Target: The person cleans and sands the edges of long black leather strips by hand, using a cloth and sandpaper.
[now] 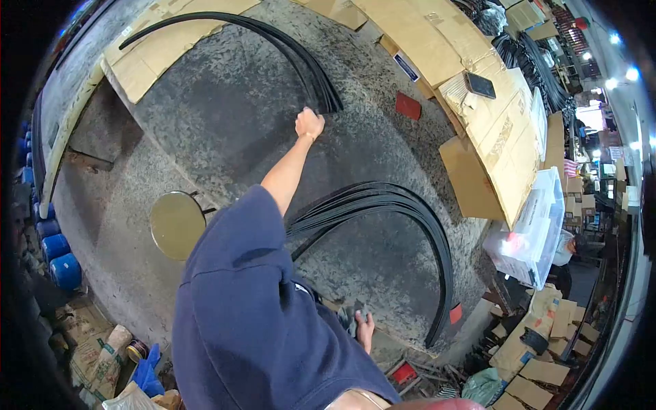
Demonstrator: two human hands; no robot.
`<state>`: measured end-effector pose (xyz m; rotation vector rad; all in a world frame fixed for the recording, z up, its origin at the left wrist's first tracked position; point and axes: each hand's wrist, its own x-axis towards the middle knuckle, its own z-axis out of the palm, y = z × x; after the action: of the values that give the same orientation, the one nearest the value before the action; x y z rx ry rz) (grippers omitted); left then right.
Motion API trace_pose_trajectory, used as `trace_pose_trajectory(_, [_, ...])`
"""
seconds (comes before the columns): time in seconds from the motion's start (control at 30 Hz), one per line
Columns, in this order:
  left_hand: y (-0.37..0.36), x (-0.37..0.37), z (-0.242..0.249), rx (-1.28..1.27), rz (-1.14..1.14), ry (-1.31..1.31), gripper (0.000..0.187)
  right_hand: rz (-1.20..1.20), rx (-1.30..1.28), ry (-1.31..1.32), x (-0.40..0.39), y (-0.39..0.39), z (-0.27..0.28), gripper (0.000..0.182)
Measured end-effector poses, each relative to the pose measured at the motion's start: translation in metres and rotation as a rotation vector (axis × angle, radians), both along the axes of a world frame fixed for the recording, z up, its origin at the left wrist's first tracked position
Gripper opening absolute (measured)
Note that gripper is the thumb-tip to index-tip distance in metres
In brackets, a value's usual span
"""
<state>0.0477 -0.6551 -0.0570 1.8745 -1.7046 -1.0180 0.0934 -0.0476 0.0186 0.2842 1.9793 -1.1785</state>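
Note:
My left hand (309, 123) reaches out over the dark, worn tabletop (225, 102), its fingers closed. It is right beside the near end of a curved bundle of black strips (290, 48); what the fingers hold, if anything, is hidden. My right hand (366, 333) is low, close to my body, with its fingers around a crumpled grey cloth (350, 318). Between the hands a second, thicker bundle of long black strips (417, 205) lies in an arc across the table, one end hidden behind my navy sleeve (232, 232).
A round stool (178, 225) stands at the left. Flattened cardboard (471, 61) with a phone (480, 85) lies along the far right, near a clear plastic bin (533, 232). A red piece (408, 106) rests on the table. Blue drums (65, 271) line the left edge.

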Motion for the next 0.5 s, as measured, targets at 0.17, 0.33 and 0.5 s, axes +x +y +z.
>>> trace_pose_trajectory(0.17, [0.092, 0.096, 0.022, 0.284, -0.017, 0.814, 0.014, 0.032, -0.172, 0.112, -0.033, -0.097, 0.002, 0.049])
trace_pose_trajectory(0.33, [0.232, 0.214, 0.08, 0.508, -0.102, 1.059, 0.018, 0.223, -0.755, -0.578, -0.016, -0.22, 0.029, 0.044])
trace_pose_trajectory(0.5, [0.339, 0.275, 0.096, 0.426, -0.046, 0.811, 0.017, 0.662, -0.815, -0.717, 0.077, -0.253, 0.008, 0.055])
